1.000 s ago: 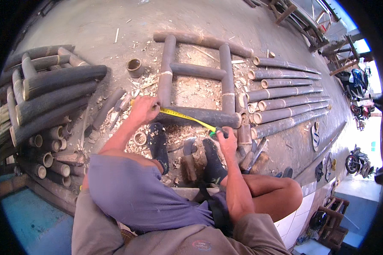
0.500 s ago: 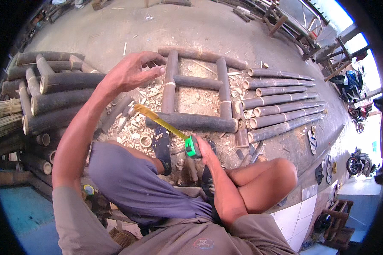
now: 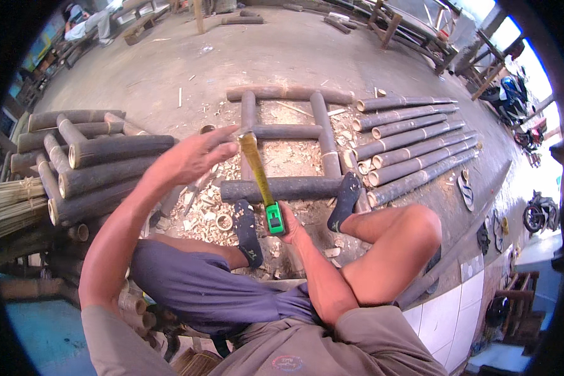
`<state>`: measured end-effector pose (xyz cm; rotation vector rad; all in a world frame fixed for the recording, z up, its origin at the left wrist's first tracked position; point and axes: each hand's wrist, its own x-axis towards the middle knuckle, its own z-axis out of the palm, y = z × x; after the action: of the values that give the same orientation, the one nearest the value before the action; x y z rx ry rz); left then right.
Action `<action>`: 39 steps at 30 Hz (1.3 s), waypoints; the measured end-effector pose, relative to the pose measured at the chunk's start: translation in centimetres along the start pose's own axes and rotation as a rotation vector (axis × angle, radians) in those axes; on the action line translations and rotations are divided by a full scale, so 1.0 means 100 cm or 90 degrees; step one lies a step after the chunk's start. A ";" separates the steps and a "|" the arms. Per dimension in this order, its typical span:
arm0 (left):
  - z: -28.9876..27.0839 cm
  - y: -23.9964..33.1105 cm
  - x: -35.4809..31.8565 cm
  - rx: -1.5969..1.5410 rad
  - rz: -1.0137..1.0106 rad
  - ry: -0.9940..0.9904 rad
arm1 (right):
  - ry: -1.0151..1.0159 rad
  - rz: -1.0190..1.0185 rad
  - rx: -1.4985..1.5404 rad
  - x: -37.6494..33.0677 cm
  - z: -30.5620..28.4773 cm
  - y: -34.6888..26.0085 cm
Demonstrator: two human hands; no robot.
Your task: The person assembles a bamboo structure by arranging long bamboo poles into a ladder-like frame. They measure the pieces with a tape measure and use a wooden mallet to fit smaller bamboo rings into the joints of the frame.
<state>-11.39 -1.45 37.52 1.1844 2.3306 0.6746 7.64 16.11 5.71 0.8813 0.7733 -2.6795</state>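
In my right hand [image 3: 289,224] is a green and black tape measure [image 3: 274,219], gripped low between my knees. Its yellow blade [image 3: 257,168] runs out and away from me, with the hooked end over the left upright of a dark bamboo frame [image 3: 285,187]. My left hand [image 3: 191,155] is raised to the left of that blade end. Its fingers are stretched out and hold nothing; the tips come close to the hook, and contact cannot be made out. The frame lies flat on the floor, with two long rails, two uprights and a crosspiece between them.
Several bamboo poles [image 3: 413,135] lie side by side on the right. Thicker bamboo pieces [image 3: 116,153] are stacked at left. Wood shavings [image 3: 200,200] cover the ground around my socked feet [image 3: 247,232]. Sandals [image 3: 465,191] and a motorbike [image 3: 541,213] are farther right.
The blade has swung right and away, its end now over the frame's left upright. My left hand is lower, with straighter fingers. My right foot has come into view by the near rail.
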 end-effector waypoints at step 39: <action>0.331 -0.098 0.172 0.212 -0.051 -0.093 | 0.541 0.196 -0.749 -0.096 -0.212 -0.025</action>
<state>-7.51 15.12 2.93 1.2234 2.4095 0.1663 24.75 30.13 -1.98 1.4917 1.8408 -1.0787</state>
